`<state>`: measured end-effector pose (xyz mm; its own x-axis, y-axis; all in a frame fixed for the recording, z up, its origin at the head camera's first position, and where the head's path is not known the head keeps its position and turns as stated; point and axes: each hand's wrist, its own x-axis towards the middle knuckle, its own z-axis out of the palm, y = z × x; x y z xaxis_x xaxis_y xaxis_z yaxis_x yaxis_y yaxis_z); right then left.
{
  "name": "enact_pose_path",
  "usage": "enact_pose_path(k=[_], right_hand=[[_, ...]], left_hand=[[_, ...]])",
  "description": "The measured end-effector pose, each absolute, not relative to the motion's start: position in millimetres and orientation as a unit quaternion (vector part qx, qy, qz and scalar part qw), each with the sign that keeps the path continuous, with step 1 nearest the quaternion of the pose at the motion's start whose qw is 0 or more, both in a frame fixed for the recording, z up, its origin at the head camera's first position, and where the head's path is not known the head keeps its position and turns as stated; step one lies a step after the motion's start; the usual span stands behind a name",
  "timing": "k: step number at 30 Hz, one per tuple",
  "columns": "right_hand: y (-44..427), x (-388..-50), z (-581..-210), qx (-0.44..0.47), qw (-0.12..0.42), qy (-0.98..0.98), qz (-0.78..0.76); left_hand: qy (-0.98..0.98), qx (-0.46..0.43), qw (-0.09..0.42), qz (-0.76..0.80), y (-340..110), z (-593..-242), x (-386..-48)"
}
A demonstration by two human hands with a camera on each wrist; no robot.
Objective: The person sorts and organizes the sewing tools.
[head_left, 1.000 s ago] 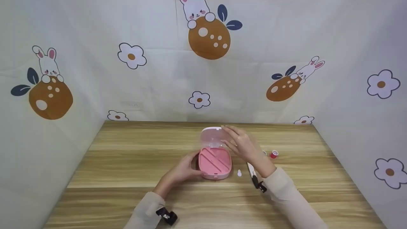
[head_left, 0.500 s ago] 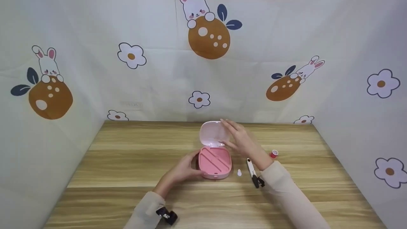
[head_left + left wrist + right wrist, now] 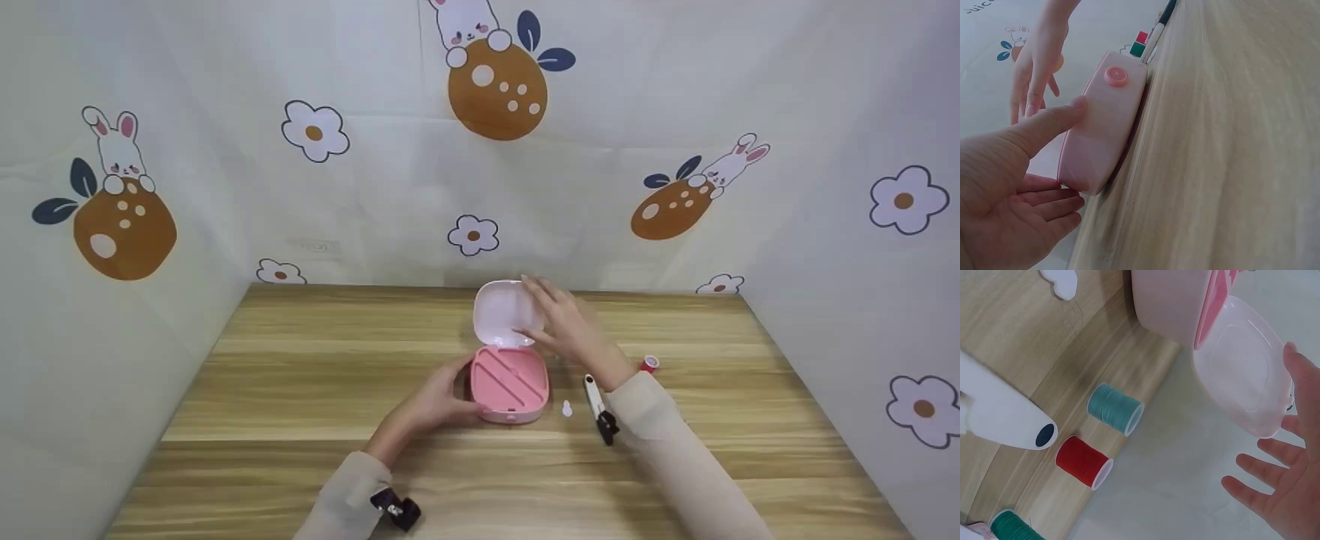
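Observation:
A pink sewing box stands on the table with its pale pink lid raised at the back. Inside lies a pink tray with diagonal ridges. My left hand holds the box's left side, its thumb on the front wall near the round pink latch and its fingers toward the rear left corner. At the lid's right edge is my right hand, fingers spread and mostly straight; in the right wrist view the thumb and a finger touch or nearly touch the lid.
Right of the box lie a white needle threader and a long white tool with a black end. Red, light teal and green thread spools lie behind and beside it. A patterned cloth hangs behind the table.
The lid has swung further back, from leaning partly forward to standing wide open. My right hand has moved back with it. My left hand has stayed on the box.

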<state>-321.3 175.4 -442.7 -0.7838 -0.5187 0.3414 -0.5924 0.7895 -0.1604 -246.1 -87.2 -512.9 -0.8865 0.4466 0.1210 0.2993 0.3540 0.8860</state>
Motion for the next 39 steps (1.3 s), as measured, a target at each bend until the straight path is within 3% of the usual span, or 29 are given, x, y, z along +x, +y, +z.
enact_pose_path(k=[12, 24, 39], right_hand=[[175.5, -318.9, -448.9, 0.283, 0.144, -0.939, 0.135], [177.8, -284.1, -460.2, 0.253, 0.15, -0.934, 0.202], [170.2, -254.6, -479.0, 0.209, 0.072, -0.943, 0.251]], left_hand=[[0.824, 0.223, 0.078, 0.515, -86.6, -514.0, -246.9], [0.823, 0.224, 0.08, 0.515, -87.2, -512.5, -247.3], [0.829, 0.232, 0.065, 0.505, -88.6, -514.3, -247.8]])
